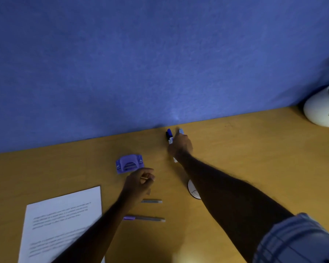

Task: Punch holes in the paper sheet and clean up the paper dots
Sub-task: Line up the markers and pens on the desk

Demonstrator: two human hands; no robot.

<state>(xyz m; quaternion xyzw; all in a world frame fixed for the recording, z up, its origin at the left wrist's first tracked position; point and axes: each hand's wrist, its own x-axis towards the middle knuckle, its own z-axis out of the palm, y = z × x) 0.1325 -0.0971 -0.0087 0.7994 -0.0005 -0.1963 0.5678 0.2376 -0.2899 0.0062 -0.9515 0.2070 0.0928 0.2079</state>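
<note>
A purple hole punch [129,164] stands on the wooden desk [245,149], left of middle. The printed paper sheet [65,215] lies at the front left, with my left forearm crossing its corner. My left hand [141,182] hovers just in front of the punch, fingers curled round a thin pale pencil-like thing. My right hand [180,146] reaches to the back of the desk and grips a bundle of markers [169,134] with blue and dark caps, close to the wall. No paper dots are visible.
Two pens [151,201] [144,218] lie side by side in front of my left hand. A white round disc [193,189] peeks out under my right forearm. A white pot with a green plant [321,109] stands at the back right. A blue partition [160,63] bounds the desk.
</note>
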